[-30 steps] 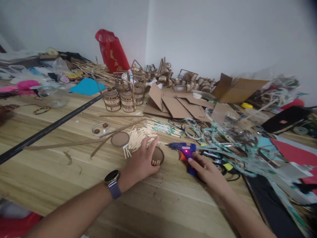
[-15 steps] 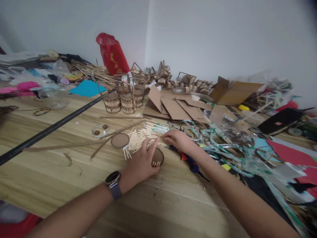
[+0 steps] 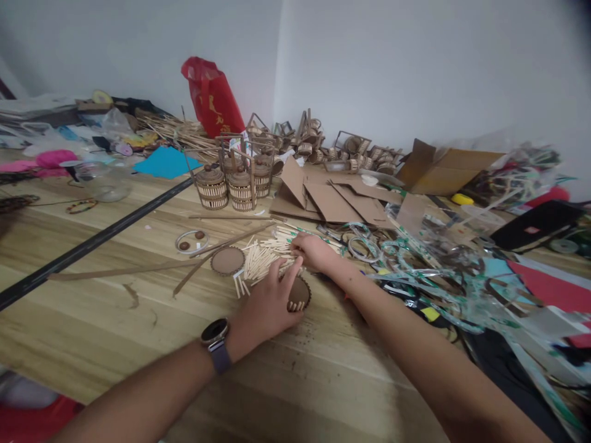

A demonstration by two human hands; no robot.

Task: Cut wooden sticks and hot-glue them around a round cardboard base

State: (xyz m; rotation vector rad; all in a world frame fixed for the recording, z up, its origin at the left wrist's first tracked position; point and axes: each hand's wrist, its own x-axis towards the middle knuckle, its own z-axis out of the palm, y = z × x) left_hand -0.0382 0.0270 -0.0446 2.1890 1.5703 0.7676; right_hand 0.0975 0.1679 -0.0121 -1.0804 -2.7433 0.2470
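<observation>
My left hand (image 3: 268,295), with a watch on the wrist, arches around the left side of a round cardboard disc (image 3: 299,294). Its thumb lies at the near rim and its fingers reach toward the far rim. Several short wooden sticks stand along the near edge of this disc. Just beyond, my right hand (image 3: 311,251) is closed in a pinch over the right end of a pile of small sticks (image 3: 263,258); whatever its fingertips hold is hidden. A second cardboard disc (image 3: 228,261) with a ridged rim lies flat left of the pile.
Small lidded baskets with tall handles (image 3: 213,189) stand behind. Cardboard pieces (image 3: 332,200) lie at the centre back, and a tangle of clear and green strips (image 3: 415,264) covers the right. Brown strips (image 3: 124,269) and a ring with two brown beads (image 3: 191,242) lie left.
My right hand has moved left and slightly up, from beside the glue gun to the stick pile, and its forearm now covers most of the gun. My left hand keeps its pose around the disc.
</observation>
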